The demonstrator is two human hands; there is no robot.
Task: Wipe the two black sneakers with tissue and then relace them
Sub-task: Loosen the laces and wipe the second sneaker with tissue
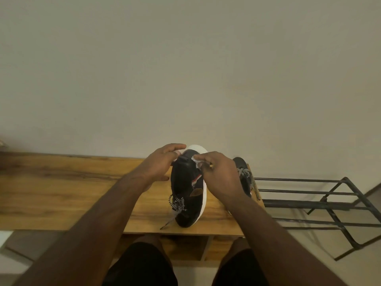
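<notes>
Your left hand steadies the heel of the sneaker on the bench with straight fingers, your right hand pinches tissue against it, second sneaker just right.

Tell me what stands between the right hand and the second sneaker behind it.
Nothing visible does. The right hand pinches tissue against the near sneaker, which the left hand steadies; the second sneaker lies just past it on the bench.
</notes>
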